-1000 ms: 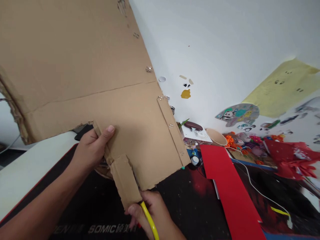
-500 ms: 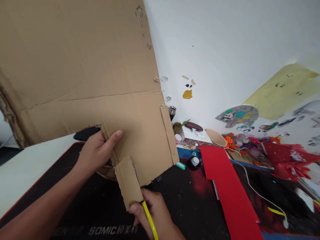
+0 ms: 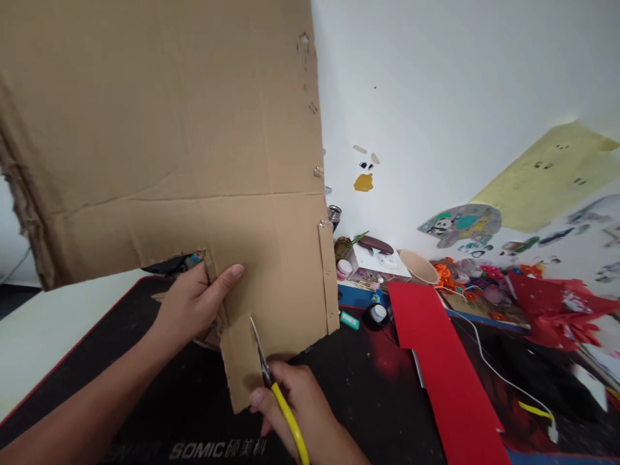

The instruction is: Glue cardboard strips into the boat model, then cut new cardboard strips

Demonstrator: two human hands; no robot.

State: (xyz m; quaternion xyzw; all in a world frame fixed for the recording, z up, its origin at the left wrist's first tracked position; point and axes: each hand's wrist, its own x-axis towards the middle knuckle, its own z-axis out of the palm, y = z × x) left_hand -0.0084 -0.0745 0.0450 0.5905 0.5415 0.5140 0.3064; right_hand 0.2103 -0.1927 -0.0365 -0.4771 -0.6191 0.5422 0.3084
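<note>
A large brown cardboard sheet rises over the left half of the view, creased across its lower part. My left hand grips it at a cut-out edge, thumb on the near face and fingers hidden behind. In my right hand are scissors with yellow handles, closed around the handle. One blade points up along the right side of a narrow cardboard strip at the sheet's lower edge. Staples show down the sheet's right edge. The far side of the cardboard is hidden.
Red card lies on the black desk mat. Behind it stand a small dark jar, a white box and a beige bowl. A white cable crosses the right side. A white wall rises behind.
The cardboard has turned more upright, its upper right edge shifting right. The scissor blade, mostly hidden before, now shows beside the strip. My left hand has moved slightly right and down.
</note>
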